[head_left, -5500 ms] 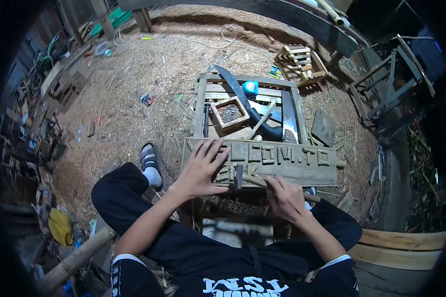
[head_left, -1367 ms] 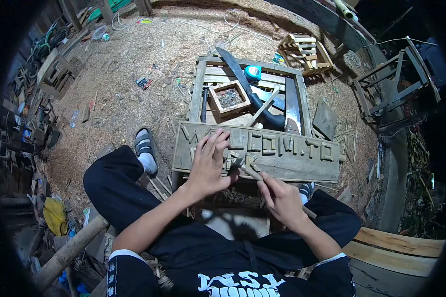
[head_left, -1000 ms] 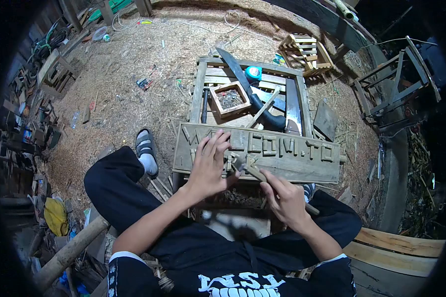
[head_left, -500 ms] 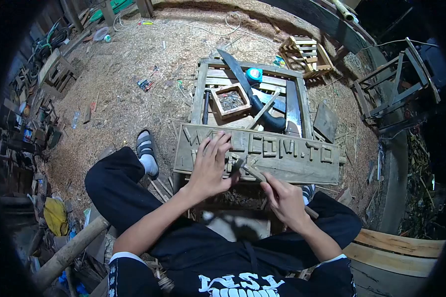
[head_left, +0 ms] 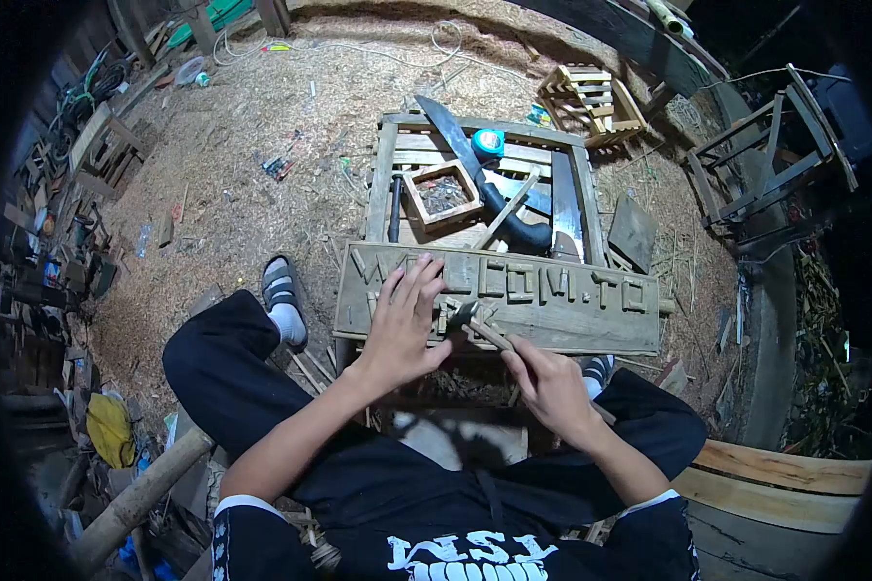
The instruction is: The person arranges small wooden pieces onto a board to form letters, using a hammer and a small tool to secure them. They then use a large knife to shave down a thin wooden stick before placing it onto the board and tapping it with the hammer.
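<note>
A weathered wooden sign board point(head_left: 572, 324) lies across a wooden pallet frame point(head_left: 386, 189) in front of me, with small wooden letters nailed along it. My left hand point(head_left: 400, 324) rests flat on the board's left part, fingers spread over small wooden letter pieces. My right hand point(head_left: 550, 387) grips the wooden handle of a hammer point(head_left: 475, 324), whose dark head sits just above the board beside my left fingers.
On the pallet behind the board lie a machete with a black handle point(head_left: 484, 184), a hand saw point(head_left: 564, 208), a small wooden box of nails point(head_left: 441, 194) and a blue tape measure point(head_left: 488, 143). A small crate point(head_left: 591, 102) stands further back. Sawdust covers the ground.
Over the last seconds the hammer head has bobbed slightly up and down over the same spot. My left hand has stayed pressed on the letter pieces.
</note>
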